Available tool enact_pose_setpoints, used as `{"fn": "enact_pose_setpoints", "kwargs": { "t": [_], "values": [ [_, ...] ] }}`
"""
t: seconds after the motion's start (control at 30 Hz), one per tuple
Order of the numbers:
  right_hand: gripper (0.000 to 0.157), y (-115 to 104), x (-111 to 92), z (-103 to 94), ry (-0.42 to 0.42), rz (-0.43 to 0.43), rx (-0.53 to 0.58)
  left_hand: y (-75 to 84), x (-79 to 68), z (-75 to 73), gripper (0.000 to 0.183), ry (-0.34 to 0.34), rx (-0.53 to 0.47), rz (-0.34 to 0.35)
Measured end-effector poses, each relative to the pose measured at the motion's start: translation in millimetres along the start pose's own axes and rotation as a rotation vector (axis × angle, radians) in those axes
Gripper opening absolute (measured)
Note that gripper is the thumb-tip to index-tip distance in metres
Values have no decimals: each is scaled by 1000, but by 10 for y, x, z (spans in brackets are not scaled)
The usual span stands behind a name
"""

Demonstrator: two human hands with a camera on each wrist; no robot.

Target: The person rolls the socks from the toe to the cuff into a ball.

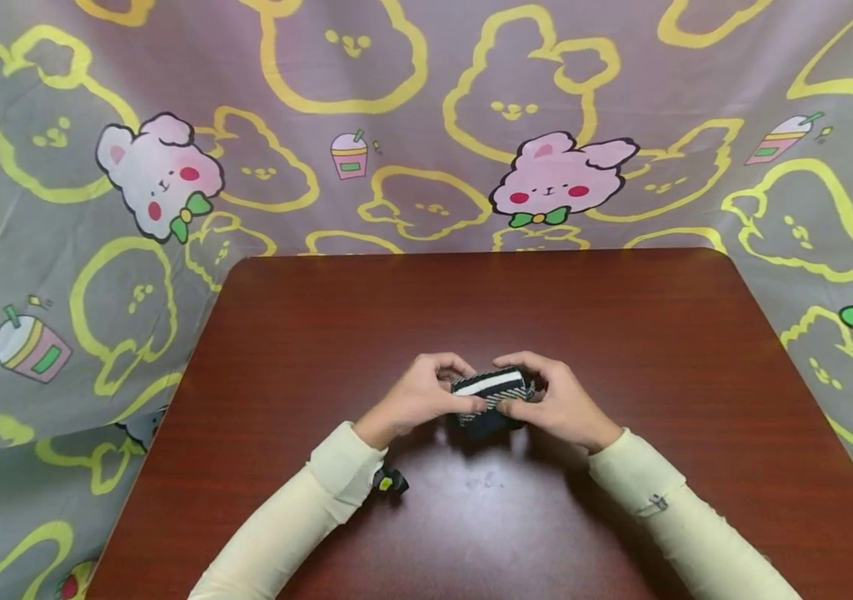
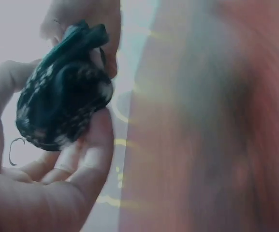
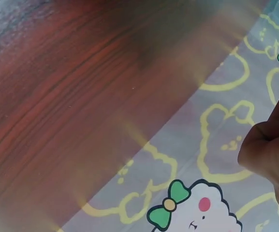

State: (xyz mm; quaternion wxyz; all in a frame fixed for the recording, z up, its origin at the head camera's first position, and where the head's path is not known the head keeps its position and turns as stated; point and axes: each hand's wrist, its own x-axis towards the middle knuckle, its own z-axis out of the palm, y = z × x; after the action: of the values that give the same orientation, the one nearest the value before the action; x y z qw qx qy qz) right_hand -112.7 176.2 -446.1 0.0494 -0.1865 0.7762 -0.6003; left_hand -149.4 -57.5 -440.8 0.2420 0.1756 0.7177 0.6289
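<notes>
left hand (image 1: 415, 398) and right hand (image 1: 567, 406) both grip striped bundle (image 1: 492, 387) over surface (image 1: 471, 308). black item (image 1: 396, 481) lies nearer left edge.

From here I read the bundle (image 1: 492, 386) as matt, textured cloth. The desk (image 1: 366, 317) looks to me like smooth, glossy wood; the backdrop (image 1: 426, 137) is creased cloth, the sleeves (image 1: 295, 517) matt fabric.

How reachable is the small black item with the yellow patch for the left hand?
Probably not yet: the left hand is holding the striped bundle. The small black item lies by the left cuff, so the hand would likely have to let go and draw back.
</notes>
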Motion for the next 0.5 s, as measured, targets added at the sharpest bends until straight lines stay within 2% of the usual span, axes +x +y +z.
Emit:
{"fn": "enact_pose_setpoints", "kwargs": {
  "t": [0.13,0.23,0.37,0.5],
  "values": [
    [53,-54,-2,13,49,19,122,5,-32,78,37,-65,-272,-163],
    [53,-103,-11,34,95,18,214,-7,-78,163,35,-96,-476,-206],
    [55,-177,-61,61,153,63,371,-20,-131,258,43,-120,-684,-160],
    [60,-238,-106,95,186,93,465,13,-146,310,47,-118,-809,-102]
  ]
}}
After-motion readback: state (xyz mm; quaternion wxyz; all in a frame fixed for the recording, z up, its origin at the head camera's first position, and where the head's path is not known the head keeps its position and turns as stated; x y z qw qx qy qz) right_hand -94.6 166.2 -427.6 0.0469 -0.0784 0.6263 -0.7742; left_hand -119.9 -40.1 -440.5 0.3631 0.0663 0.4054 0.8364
